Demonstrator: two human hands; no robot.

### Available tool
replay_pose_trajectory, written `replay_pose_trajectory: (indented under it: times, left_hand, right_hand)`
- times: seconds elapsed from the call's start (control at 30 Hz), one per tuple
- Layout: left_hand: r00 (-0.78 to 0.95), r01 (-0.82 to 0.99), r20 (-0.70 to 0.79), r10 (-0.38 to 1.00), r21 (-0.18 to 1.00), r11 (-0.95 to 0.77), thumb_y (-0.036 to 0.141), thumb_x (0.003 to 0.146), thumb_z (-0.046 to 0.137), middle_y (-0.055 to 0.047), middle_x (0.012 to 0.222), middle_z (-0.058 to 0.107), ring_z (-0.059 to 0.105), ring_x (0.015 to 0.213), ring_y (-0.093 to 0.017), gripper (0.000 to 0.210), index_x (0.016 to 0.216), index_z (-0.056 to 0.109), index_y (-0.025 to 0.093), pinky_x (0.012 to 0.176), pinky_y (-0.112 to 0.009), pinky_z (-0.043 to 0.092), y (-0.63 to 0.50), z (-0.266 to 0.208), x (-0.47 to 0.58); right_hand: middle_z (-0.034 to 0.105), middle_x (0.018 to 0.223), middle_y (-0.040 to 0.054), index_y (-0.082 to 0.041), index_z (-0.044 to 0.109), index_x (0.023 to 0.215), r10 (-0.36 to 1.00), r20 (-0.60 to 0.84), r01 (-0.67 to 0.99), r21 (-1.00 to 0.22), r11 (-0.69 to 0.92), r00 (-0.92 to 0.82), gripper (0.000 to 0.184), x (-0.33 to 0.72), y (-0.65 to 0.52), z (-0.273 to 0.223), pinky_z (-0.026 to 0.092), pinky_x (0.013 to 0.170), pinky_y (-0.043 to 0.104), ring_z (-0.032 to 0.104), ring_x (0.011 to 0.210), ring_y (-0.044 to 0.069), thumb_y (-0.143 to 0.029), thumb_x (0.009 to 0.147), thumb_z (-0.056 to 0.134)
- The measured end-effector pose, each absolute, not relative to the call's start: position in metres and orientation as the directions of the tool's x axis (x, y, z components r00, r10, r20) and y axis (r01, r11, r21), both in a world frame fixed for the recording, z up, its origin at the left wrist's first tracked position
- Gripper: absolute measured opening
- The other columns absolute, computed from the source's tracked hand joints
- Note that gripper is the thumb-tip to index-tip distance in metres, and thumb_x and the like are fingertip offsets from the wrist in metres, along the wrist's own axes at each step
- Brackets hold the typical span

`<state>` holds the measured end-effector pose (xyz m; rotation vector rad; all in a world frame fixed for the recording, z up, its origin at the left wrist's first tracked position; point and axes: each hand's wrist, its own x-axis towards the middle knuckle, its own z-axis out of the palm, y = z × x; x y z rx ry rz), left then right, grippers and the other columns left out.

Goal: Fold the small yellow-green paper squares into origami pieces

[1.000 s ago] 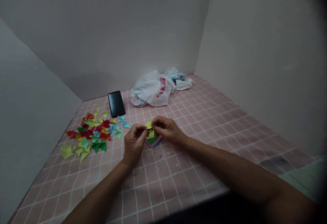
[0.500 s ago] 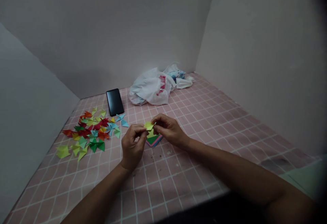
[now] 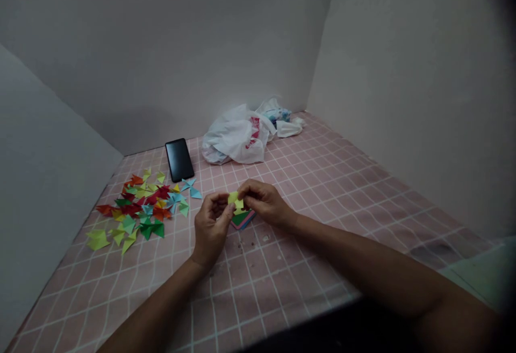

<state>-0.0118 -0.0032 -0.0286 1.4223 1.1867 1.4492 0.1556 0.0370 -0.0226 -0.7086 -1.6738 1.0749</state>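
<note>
A small piece of folded yellow paper (image 3: 234, 198) is pinched between my two hands. My left hand (image 3: 210, 229) grips its left side with thumb and fingers. At its right edge my right hand (image 3: 268, 203) pinches it between thumb and forefinger. Just below the hands lies a stack of coloured paper (image 3: 242, 220), with green, pink and blue sheets showing and its far part hidden. To the left is a spread of folded paper pieces (image 3: 151, 228) in red, orange, yellow, green and light blue, apart from my hands.
A black phone (image 3: 179, 160) lies behind the folded pieces. White plastic bags (image 3: 237, 137) are bunched against the back wall. A pink checked cloth (image 3: 322, 181) covers the surface, with walls at the left, back and right.
The yellow paper has tilted so that more of its flat face shows. My left thumb has shifted up onto it. The view has moved slightly.
</note>
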Motion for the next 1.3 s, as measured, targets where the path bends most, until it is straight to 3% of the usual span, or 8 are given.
replay_pose_trajectory:
  times: [0.1, 0.27, 0.37, 0.6, 0.7, 0.83, 1.0, 1.3]
  left_hand:
    - [-0.059, 0.029, 0.237, 0.97, 0.971, -0.236, 0.029, 0.077, 0.077, -0.002, 0.092, 0.066, 0.068, 0.081, -0.016, 0.042, 0.114, 0.059, 0.021, 0.073, -0.028, 0.056, -0.003, -0.027, -0.009]
    - [-0.082, -0.074, 0.082, 0.993, 0.993, -0.088, 0.034, 0.076, 0.075, 0.001, 0.08, 0.063, 0.064, 0.068, -0.013, 0.028, 0.092, 0.059, 0.018, 0.063, -0.024, 0.054, -0.003, -0.022, -0.008]
    - [-0.153, -0.129, 0.032, 0.988, 0.99, -0.052, 0.037, 0.074, 0.077, 0.002, 0.079, 0.061, 0.065, 0.068, -0.013, 0.032, 0.087, 0.056, 0.018, 0.063, -0.025, 0.056, -0.004, -0.021, -0.007]
    - [-0.181, -0.171, 0.008, 0.983, 0.985, -0.039, 0.039, 0.075, 0.076, 0.004, 0.078, 0.06, 0.066, 0.065, -0.013, 0.034, 0.086, 0.051, 0.019, 0.061, -0.025, 0.056, -0.008, -0.02, -0.002]
    - [-0.178, -0.165, 0.022, 0.984, 0.985, -0.052, 0.038, 0.076, 0.075, 0.004, 0.08, 0.06, 0.067, 0.07, -0.013, 0.032, 0.087, 0.052, 0.019, 0.065, -0.026, 0.056, -0.01, -0.022, -0.001]
    - [-0.132, -0.17, 0.028, 0.991, 0.984, -0.05, 0.033, 0.076, 0.076, 0.002, 0.084, 0.063, 0.066, 0.076, -0.013, 0.03, 0.089, 0.053, 0.019, 0.072, -0.027, 0.056, -0.011, -0.024, 0.0]
    - [-0.046, -0.162, 0.052, 0.998, 0.985, -0.059, 0.029, 0.077, 0.076, 0.0, 0.09, 0.068, 0.07, 0.08, -0.016, 0.047, 0.117, 0.052, 0.022, 0.076, -0.031, 0.057, -0.009, -0.022, -0.002]
    - [-0.034, -0.088, 0.049, 0.998, 0.995, -0.052, 0.036, 0.073, 0.08, 0.001, 0.081, 0.068, 0.066, 0.071, -0.014, 0.032, 0.095, 0.064, 0.019, 0.065, -0.025, 0.055, -0.005, -0.022, -0.005]
  right_hand:
    - [0.06, 0.082, 0.0007, -0.018, 0.061, 0.086, 0.812, 0.45, -0.021, -0.879, 0.477, -0.371, 0.012, 0.156, 0.037, -0.02, 0.046, 0.071, 0.027, 0.057, 0.075, 0.013, -0.011, 0.084, 0.052]
    - [0.059, 0.098, 0.0036, -0.021, 0.056, 0.103, 0.843, 0.437, -0.028, -0.892, 0.452, -0.313, 0.019, 0.155, 0.036, -0.02, 0.049, 0.076, 0.03, 0.058, 0.082, 0.014, -0.014, 0.086, 0.055]
    - [0.059, 0.097, 0.0046, -0.021, 0.056, 0.093, 0.841, 0.443, 0.003, -0.884, 0.467, -0.309, 0.004, 0.155, 0.036, -0.021, 0.049, 0.08, 0.033, 0.058, 0.087, 0.017, -0.024, 0.091, 0.056]
    - [0.059, 0.104, 0.0059, -0.022, 0.055, 0.091, 0.764, 0.546, 0.092, -0.79, 0.606, -0.343, 0.028, 0.149, 0.032, -0.026, 0.048, 0.087, 0.038, 0.057, 0.098, 0.021, -0.027, 0.076, 0.079]
    - [0.059, 0.108, 0.0072, -0.022, 0.056, 0.089, 0.75, 0.562, 0.095, -0.775, 0.624, -0.348, 0.018, 0.148, 0.031, -0.03, 0.047, 0.093, 0.04, 0.057, 0.107, 0.022, -0.022, 0.082, 0.073]
    - [0.06, 0.109, 0.0085, -0.02, 0.059, 0.088, 0.79, 0.514, 0.075, -0.821, 0.566, -0.334, 0.004, 0.15, 0.033, -0.03, 0.049, 0.086, 0.035, 0.058, 0.105, 0.02, -0.016, 0.088, 0.06]
    - [0.062, 0.102, 0.0066, -0.019, 0.059, 0.085, 0.827, 0.451, 0.052, -0.868, 0.494, -0.335, 0.004, 0.153, 0.036, -0.028, 0.048, 0.083, 0.033, 0.06, 0.097, 0.018, -0.016, 0.087, 0.057]
    - [0.061, 0.083, 0.0029, -0.018, 0.059, 0.082, 0.841, 0.333, 0.047, -0.92, 0.388, -0.428, 0.008, 0.154, 0.039, -0.029, 0.047, 0.071, 0.029, 0.057, 0.077, 0.015, -0.023, 0.088, 0.058]
